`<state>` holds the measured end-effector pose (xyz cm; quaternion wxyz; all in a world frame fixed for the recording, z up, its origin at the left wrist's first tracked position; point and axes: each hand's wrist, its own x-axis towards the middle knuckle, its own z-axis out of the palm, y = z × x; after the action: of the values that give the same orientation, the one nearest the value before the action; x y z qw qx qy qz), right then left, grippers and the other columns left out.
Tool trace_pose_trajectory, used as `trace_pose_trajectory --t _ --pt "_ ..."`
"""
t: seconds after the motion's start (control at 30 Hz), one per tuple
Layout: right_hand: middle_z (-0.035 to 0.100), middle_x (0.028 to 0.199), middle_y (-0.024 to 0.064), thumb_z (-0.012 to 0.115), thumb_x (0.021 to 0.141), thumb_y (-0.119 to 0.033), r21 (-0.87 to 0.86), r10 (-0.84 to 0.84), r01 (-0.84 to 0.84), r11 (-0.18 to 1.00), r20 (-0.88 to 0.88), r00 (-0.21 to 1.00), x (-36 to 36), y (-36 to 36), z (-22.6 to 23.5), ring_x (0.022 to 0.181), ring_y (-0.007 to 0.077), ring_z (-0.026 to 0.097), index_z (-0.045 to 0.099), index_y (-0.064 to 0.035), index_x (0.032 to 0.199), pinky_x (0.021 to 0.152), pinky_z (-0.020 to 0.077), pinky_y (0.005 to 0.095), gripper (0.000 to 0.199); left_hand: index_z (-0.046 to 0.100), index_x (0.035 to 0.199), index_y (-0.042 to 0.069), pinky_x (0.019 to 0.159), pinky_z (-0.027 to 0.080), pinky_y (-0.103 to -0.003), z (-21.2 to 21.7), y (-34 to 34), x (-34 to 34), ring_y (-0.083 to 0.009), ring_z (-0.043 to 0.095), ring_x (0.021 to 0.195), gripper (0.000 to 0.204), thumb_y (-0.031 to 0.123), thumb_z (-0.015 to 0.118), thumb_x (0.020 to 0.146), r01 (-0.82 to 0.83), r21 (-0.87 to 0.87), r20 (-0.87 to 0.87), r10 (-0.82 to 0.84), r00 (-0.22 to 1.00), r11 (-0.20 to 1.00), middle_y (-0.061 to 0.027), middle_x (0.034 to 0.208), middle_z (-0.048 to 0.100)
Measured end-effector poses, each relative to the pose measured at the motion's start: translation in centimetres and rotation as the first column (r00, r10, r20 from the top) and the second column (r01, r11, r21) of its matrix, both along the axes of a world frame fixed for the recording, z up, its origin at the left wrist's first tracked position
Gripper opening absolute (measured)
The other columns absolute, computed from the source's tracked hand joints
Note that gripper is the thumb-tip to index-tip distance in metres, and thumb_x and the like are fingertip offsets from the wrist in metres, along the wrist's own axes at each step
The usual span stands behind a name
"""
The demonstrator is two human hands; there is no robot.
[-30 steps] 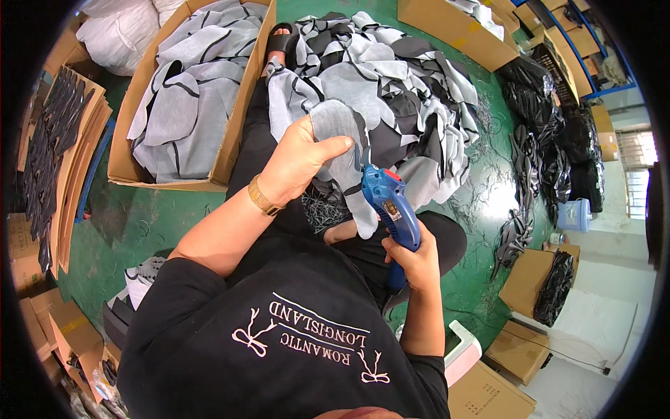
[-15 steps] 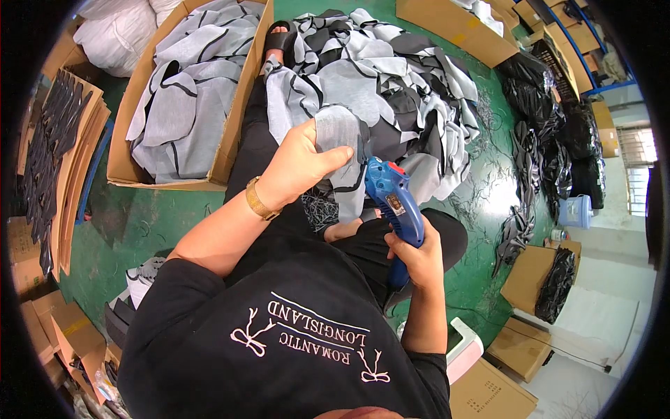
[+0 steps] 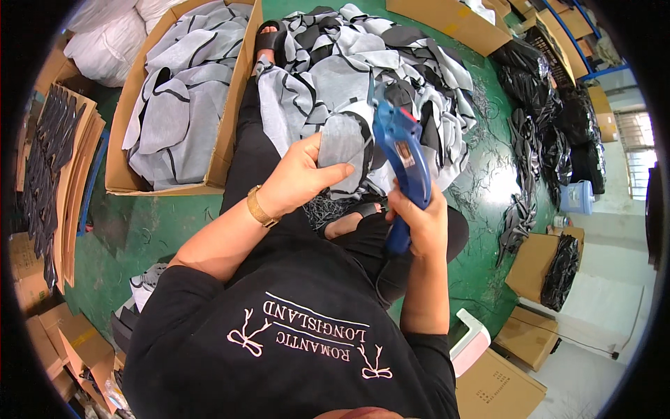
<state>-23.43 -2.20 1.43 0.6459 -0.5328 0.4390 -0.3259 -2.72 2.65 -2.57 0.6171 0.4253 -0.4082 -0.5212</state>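
My left hand [image 3: 299,178] grips a grey fabric piece with black edging [image 3: 343,143] and holds it up in front of me. My right hand [image 3: 419,216] is closed round the handle of a blue hand-held cutting tool [image 3: 401,157], whose head touches the right edge of the fabric piece. A gold bracelet [image 3: 259,207] sits on my left wrist. A heap of grey and black fabric pieces [image 3: 391,63] lies on the floor beyond my hands.
A cardboard box [image 3: 230,133] filled with grey fabric pieces stands at the left. Stacked dark pieces on cardboard [image 3: 49,167] lie at the far left. Black bags [image 3: 544,133] and cardboard boxes [image 3: 534,265] sit at the right on the green floor [image 3: 139,223].
Both hands have risen slightly; the cutting tool has tilted up and moved along the edge of the fabric piece, which my left hand has turned.
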Motion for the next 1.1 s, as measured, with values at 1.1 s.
trace_pose_trajectory --t 1.1 --pt "0.052 0.062 0.0092 0.073 0.061 -0.011 0.397 0.253 -0.298 0.868 0.164 0.953 -4.3 2.3 -3.2 0.049 0.0188 0.05 0.054 0.0023 0.085 0.047 0.0424 0.0282 0.034 0.053 0.115 0.004 0.081 0.051 -0.027 1.0 -1.8 2.0 -0.0093 0.061 0.09 0.031 0.006 0.065 0.087 0.242 0.052 -0.487 -0.187 0.853 0.969 -0.0018 0.1 0.063"
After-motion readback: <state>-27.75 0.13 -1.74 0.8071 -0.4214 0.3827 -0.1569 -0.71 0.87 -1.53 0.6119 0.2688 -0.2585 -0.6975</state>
